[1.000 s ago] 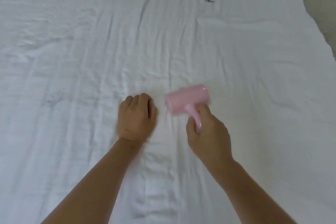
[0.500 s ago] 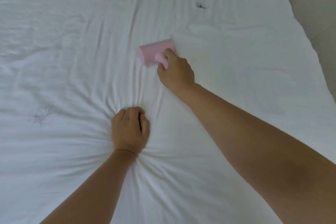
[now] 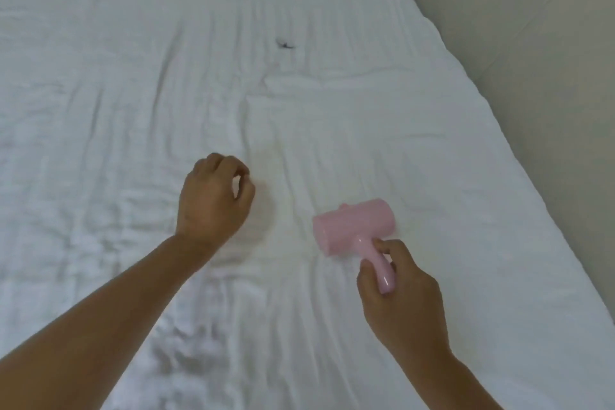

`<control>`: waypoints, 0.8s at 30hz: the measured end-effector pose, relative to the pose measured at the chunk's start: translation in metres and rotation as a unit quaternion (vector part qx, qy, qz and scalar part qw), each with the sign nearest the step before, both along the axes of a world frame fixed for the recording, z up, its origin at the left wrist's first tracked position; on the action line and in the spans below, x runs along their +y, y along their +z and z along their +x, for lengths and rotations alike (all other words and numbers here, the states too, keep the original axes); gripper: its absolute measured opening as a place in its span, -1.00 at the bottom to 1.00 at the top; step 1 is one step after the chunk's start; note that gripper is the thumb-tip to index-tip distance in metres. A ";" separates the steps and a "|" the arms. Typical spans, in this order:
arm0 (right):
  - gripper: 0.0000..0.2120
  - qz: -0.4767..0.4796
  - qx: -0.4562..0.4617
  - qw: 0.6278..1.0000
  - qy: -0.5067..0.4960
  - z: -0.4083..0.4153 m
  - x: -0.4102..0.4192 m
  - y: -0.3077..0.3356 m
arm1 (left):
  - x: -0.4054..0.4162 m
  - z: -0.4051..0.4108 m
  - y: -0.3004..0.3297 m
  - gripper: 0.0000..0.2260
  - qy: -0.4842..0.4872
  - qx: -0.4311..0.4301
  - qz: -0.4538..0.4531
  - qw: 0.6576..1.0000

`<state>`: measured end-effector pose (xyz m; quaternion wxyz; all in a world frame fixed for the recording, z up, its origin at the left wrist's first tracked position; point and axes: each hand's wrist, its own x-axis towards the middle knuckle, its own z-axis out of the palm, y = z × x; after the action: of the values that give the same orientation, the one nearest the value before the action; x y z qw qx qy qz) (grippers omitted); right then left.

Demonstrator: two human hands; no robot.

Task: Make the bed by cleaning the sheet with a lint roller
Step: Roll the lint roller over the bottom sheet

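Head view of a white sheet (image 3: 332, 116) being cleaned on a bed. The right hand (image 3: 399, 296), at about 5 o'clock in the view, has its fingers (image 3: 387, 248) wrapped round the handle of the pink lint roller (image 3: 354, 226); the drum lies across the cloth at about 4 o'clock from the centre, apparently on the sheet, set broadside so its full width can pick up lint. The left hand (image 3: 213, 200), just beside centre at 8 o'clock, is curled loosely with nothing in its grasp and hovers over or lightly rests on the cloth, probably ready to steady it against bunching. A dark speck of lint (image 3: 285, 44) remains at 12 o'clock, well apart from the roller.
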<state>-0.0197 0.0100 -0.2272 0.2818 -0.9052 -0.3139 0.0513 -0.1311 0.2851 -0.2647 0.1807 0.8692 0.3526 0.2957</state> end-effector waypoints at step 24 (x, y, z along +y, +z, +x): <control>-0.90 -0.097 -0.028 0.976 0.192 0.175 0.434 -0.008 | 0.041 0.061 -0.087 -0.81 0.087 -0.014 0.047 0.995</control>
<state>0.1555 0.4436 -0.2351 0.1687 -0.8520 -0.4834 0.1095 -0.0697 0.3261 -0.3521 0.1176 0.8385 0.4103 0.3388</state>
